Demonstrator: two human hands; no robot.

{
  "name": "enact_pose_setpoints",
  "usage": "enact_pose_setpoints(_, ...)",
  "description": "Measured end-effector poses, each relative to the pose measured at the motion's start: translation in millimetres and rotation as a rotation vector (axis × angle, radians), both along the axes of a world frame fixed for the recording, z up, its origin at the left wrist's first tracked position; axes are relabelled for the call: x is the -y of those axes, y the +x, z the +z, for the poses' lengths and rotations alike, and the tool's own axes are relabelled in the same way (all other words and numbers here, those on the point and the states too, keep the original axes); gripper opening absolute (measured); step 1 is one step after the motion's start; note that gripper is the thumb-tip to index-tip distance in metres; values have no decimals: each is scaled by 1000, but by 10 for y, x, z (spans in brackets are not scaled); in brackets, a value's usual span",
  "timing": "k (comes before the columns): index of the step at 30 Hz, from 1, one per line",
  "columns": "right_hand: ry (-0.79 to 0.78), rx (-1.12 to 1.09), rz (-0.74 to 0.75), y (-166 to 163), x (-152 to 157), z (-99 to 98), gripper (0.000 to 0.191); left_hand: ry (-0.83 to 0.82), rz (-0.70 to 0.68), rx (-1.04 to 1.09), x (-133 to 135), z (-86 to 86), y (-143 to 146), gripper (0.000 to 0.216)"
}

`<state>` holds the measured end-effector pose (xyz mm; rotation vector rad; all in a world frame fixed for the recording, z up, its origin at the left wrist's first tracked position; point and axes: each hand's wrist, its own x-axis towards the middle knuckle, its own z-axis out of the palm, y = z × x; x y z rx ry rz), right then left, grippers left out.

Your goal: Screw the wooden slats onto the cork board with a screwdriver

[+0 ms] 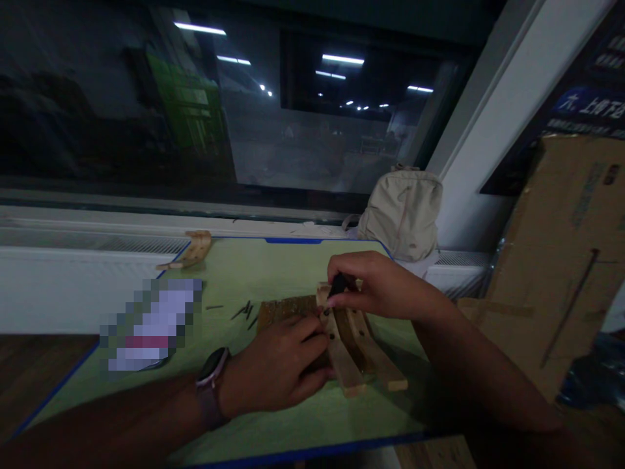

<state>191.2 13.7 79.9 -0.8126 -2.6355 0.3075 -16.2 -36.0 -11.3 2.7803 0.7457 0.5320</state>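
Note:
Two curved light-wood slats [349,365] with dark round screw heads lie side by side on the table, a gap between them. My left hand [288,361], wearing a watch [213,365], grips the left slat's edge, fingertips close to an upper screw. My right hand [364,283] pinches a short black tool [338,284] by its thick end, pointing down at the left slat's upper part. Its tip is too dark to make out. A brown, shiny-looking piece [278,309] is beside the slats, partly hidden by my left hand. Several dark bolts [243,309] lie loose to the left.
The table [234,426] has a yellow-green top with blue edging. A blurred-out packet [156,326] lies on its left; another curved wooden piece [195,249] is at the back left corner. A beige backpack [405,208] stands behind, and a large cardboard box [556,260] at right.

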Motion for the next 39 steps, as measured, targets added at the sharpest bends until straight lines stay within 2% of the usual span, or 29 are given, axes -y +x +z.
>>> enact_pose_setpoints(4,237,201,-245,-76,52,-53,39,13,9,-11,2,3,-3,25)
enact_pose_setpoints(7,273,250,-306,-78,85,-42,40,19,8,-19,1,12,-10,24)
enact_pose_setpoints(9,194,210,-248,-48,90,-16,34,34,11,-12,-2,20,-11,24)
enact_pose_setpoints(14,-95,59,66,27,32,22,20,71,11,-41,-12,23,2,25)
enact_pose_setpoints(18,-214,-15,126,8,-54,-36,6,110,4,-32,-28,-2,13,26)
enact_pose_setpoints(21,-64,-33,51,-35,-87,-95,19,122,-2,-11,-39,-23,18,26)
enact_pose_setpoints(24,114,65,-94,-93,-77,-119,33,119,6,-25,-40,-19,18,28)
enact_pose_setpoints(29,175,160,-301,-147,-24,-38,40,102,21,-54,-18,34,11,26)
enact_pose_setpoints(32,193,53,-315,-61,28,68,36,80,16,-48,-11,42,6,23)
enact_pose_setpoints(35,216,-158,-336,112,128,132,30,74,14,-34,-12,19,2,23)
enact_pose_setpoints(37,201,-299,-383,241,211,99,25,79,10,-25,-15,1,2,22)
enact_pose_setpoints(39,110,-446,-437,361,275,-7,23,80,4,-17,-19,-11,5,21)
